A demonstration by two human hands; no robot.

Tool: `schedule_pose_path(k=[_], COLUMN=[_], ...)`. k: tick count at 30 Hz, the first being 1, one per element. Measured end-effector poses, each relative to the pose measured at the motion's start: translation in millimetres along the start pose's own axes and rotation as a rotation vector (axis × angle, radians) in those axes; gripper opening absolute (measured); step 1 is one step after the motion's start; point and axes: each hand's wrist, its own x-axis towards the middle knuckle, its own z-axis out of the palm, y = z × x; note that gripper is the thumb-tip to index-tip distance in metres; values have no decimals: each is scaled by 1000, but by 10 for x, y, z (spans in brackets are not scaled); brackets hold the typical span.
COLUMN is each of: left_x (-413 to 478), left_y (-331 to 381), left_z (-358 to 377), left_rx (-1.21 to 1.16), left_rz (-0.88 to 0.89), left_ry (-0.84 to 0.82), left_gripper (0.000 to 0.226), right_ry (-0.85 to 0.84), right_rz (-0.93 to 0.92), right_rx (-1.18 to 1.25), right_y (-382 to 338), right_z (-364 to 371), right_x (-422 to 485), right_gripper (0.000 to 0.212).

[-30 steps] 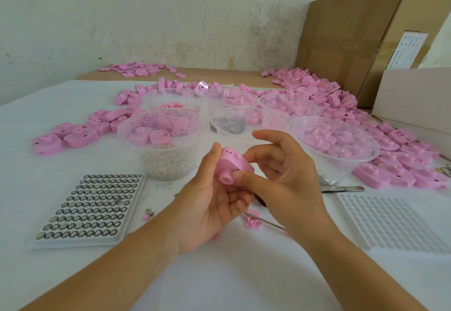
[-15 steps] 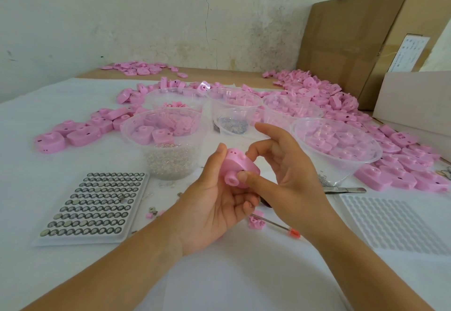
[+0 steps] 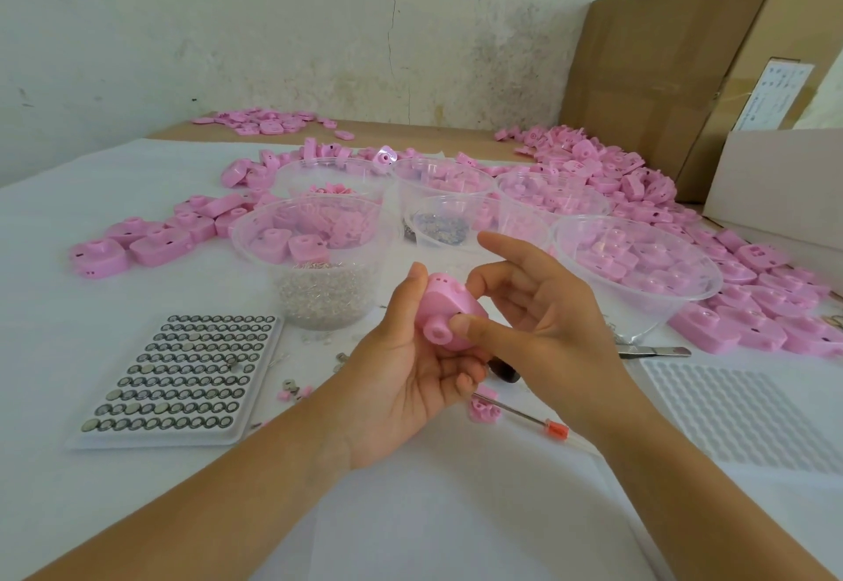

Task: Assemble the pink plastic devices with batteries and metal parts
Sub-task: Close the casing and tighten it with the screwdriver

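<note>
A pink plastic device [image 3: 444, 313] is held in front of me above the white table. My left hand [image 3: 410, 370] grips it from the left, thumb up along its side and fingers curled under it. My right hand [image 3: 543, 320] pinches it from the right, thumb on its lower face and a bent finger on its top, while the index finger sticks out free. A tray of button batteries [image 3: 178, 375] lies to the left. A clear cup of small metal parts [image 3: 319, 293] stands behind it.
Clear bowls [image 3: 638, 270] of pink parts stand behind my hands, with heaps of pink shells [image 3: 616, 170] around them. A red-tipped tool [image 3: 524, 418] and tweezers [image 3: 657, 351] lie under my hands. An empty white tray [image 3: 748, 416] is at right, cardboard boxes [image 3: 675, 79] at far right.
Both hands have kept hold of the pink device and turned it slightly. My right index finger has lifted off it and now points out. The view shifted a little.
</note>
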Motion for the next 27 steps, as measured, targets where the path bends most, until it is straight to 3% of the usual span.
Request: schedule_pose_path(k=[3, 5, 7, 9, 12, 16, 21, 25, 27], left_x=[-8, -24, -47, -55, -32, -4, -37, -39, -45], left_y=[58, 101, 141, 159, 162, 154, 167, 179, 177], left_z=[-27, -54, -88, -107, -105, -114, -86, -89, -93], left_rx=[42, -31, -99, -90, -36, -42, 16, 3, -24], left_rz=[93, 148, 185, 214, 270, 322, 271, 258, 250], left_ry=[54, 72, 67, 61, 89, 149, 166, 157, 109], left_gripper=[51, 39, 35, 28, 24, 35, 27, 25, 21], right_ry=[3, 69, 161, 183, 114, 34, -33, -260, -294], right_rz=[0, 24, 76, 129, 143, 116, 308, 454, 491], right_rx=[53, 56, -106, -312, -411, -573, -793, -809, -791], right_y=[-21, -23, 17, 76, 94, 121, 106, 92, 86], right_z=[-56, -133, -227, -292, -287, -256, -425, -475, -488], right_x=[41, 67, 100, 119, 112, 101, 136, 110, 97], right_gripper=[53, 28, 12, 23, 27, 26, 21, 21, 17])
